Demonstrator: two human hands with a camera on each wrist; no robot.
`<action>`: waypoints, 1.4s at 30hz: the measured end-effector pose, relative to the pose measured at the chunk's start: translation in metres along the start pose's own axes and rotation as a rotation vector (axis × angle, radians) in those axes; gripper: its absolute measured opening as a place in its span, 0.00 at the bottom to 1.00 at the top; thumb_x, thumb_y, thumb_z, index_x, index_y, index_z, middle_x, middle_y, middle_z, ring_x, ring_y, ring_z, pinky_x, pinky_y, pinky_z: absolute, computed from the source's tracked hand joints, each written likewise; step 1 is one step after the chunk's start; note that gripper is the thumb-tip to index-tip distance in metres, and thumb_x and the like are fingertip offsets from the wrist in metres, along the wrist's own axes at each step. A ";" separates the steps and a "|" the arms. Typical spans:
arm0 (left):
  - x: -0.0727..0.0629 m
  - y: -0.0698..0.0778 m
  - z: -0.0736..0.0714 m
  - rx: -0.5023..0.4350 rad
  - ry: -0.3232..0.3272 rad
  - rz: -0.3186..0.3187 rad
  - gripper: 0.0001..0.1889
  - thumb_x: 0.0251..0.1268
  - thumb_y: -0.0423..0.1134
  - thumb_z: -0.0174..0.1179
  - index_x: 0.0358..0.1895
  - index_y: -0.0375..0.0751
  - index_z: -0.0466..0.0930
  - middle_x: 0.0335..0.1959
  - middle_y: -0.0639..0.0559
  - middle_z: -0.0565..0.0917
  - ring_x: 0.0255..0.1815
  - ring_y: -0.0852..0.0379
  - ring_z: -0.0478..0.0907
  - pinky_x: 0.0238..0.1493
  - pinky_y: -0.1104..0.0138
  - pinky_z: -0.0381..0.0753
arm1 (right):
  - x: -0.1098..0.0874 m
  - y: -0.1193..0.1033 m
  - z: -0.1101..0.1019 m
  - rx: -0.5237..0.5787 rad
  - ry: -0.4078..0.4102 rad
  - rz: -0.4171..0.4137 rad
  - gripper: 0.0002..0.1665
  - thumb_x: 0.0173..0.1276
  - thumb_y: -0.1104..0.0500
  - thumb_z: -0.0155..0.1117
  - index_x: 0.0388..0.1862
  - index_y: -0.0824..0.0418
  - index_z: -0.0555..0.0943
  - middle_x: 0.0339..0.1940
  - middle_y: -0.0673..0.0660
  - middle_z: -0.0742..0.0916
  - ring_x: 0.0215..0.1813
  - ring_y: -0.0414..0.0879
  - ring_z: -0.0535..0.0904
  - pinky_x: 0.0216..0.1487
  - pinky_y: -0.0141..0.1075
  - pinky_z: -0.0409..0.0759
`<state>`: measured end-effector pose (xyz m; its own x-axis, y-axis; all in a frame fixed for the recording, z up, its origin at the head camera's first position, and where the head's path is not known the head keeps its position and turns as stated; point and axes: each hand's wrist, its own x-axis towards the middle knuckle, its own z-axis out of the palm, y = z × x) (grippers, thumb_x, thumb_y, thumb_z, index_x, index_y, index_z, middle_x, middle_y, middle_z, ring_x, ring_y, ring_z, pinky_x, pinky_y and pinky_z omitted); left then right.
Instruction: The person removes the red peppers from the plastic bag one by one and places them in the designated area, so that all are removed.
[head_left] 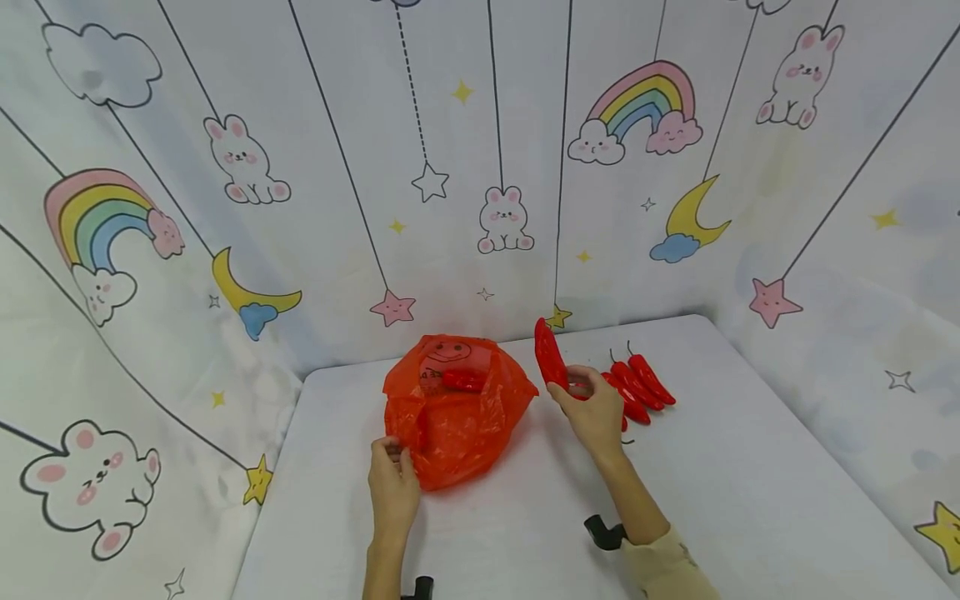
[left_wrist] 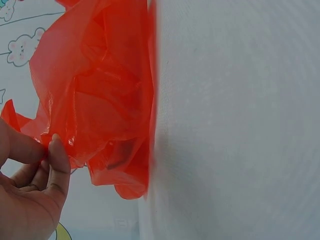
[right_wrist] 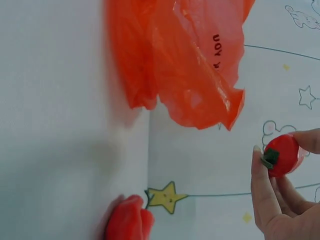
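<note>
Sleeve [head_left: 671,567]: lying nearest the camera, on your right forearm.
Left hand [head_left: 393,487]: you're pinching the red bag [head_left: 461,437] at its left edge.
Right hand [head_left: 597,414]: apart from the left, gripping a red pepper [head_left: 551,354] above the table [head_left: 750,500], beside the bag.
Loose peppers [head_left: 637,386]: lying farther right.

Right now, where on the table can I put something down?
The table has room right of the peppers, toward its right edge. Another patch lies in front of the bag, between the left hand and right hand. A strip lies left of the bag. It's crowded around the peppers, beside the right hand, and where the left hand pinches the bag.
</note>
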<state>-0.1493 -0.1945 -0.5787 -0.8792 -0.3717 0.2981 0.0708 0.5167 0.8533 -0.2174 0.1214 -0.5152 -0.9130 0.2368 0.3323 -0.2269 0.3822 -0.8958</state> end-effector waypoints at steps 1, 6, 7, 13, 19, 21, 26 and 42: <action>0.000 0.000 0.000 -0.001 0.000 0.000 0.12 0.77 0.27 0.55 0.57 0.32 0.69 0.46 0.41 0.79 0.45 0.49 0.79 0.47 0.67 0.82 | 0.000 0.001 -0.001 -0.005 0.000 0.005 0.29 0.66 0.48 0.78 0.62 0.58 0.82 0.52 0.59 0.89 0.49 0.57 0.88 0.43 0.50 0.89; -0.001 0.001 0.000 -0.002 0.003 0.002 0.11 0.77 0.27 0.55 0.57 0.31 0.69 0.46 0.40 0.79 0.44 0.49 0.78 0.46 0.67 0.82 | 0.001 0.006 -0.007 -0.031 0.013 0.037 0.26 0.66 0.50 0.78 0.59 0.58 0.83 0.50 0.58 0.89 0.47 0.53 0.88 0.44 0.51 0.89; -0.001 0.000 0.000 -0.002 0.004 0.002 0.11 0.77 0.26 0.55 0.57 0.31 0.69 0.46 0.41 0.79 0.44 0.49 0.78 0.46 0.67 0.81 | 0.001 0.007 -0.008 -0.044 0.015 0.048 0.26 0.65 0.51 0.78 0.59 0.58 0.83 0.50 0.58 0.89 0.46 0.54 0.88 0.44 0.50 0.89; 0.000 0.000 0.000 0.001 0.003 0.004 0.11 0.77 0.27 0.54 0.57 0.31 0.69 0.46 0.40 0.79 0.45 0.49 0.78 0.46 0.68 0.81 | -0.002 0.019 -0.011 -0.133 -0.003 0.100 0.29 0.64 0.51 0.79 0.61 0.61 0.83 0.50 0.62 0.89 0.47 0.57 0.87 0.46 0.52 0.88; -0.001 0.000 0.000 0.005 0.001 0.003 0.11 0.77 0.27 0.54 0.57 0.31 0.69 0.46 0.40 0.79 0.45 0.49 0.79 0.47 0.67 0.82 | -0.007 0.032 -0.013 -0.169 -0.029 0.110 0.29 0.64 0.51 0.79 0.60 0.64 0.83 0.50 0.63 0.90 0.46 0.57 0.88 0.48 0.52 0.88; -0.001 0.000 0.000 0.003 0.001 0.002 0.11 0.77 0.27 0.54 0.57 0.31 0.69 0.46 0.40 0.79 0.45 0.49 0.79 0.47 0.67 0.82 | -0.008 0.036 -0.013 -0.188 -0.033 0.108 0.29 0.64 0.50 0.78 0.59 0.64 0.84 0.50 0.63 0.90 0.46 0.56 0.88 0.47 0.52 0.87; 0.000 -0.001 0.000 0.000 -0.004 -0.011 0.11 0.78 0.27 0.54 0.58 0.32 0.69 0.47 0.41 0.79 0.45 0.49 0.78 0.47 0.68 0.81 | -0.012 0.042 -0.010 -0.232 -0.050 0.123 0.28 0.64 0.50 0.78 0.58 0.63 0.84 0.49 0.63 0.90 0.44 0.55 0.87 0.44 0.50 0.87; -0.001 0.000 0.000 0.008 -0.002 -0.016 0.11 0.77 0.27 0.54 0.58 0.31 0.69 0.46 0.40 0.79 0.45 0.49 0.78 0.46 0.67 0.81 | -0.022 0.061 -0.010 -0.351 -0.069 0.129 0.26 0.62 0.53 0.79 0.53 0.68 0.85 0.42 0.64 0.91 0.42 0.58 0.87 0.43 0.51 0.88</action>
<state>-0.1488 -0.1940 -0.5787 -0.8810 -0.3785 0.2840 0.0533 0.5169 0.8544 -0.2073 0.1487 -0.5744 -0.9499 0.2467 0.1920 0.0105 0.6390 -0.7691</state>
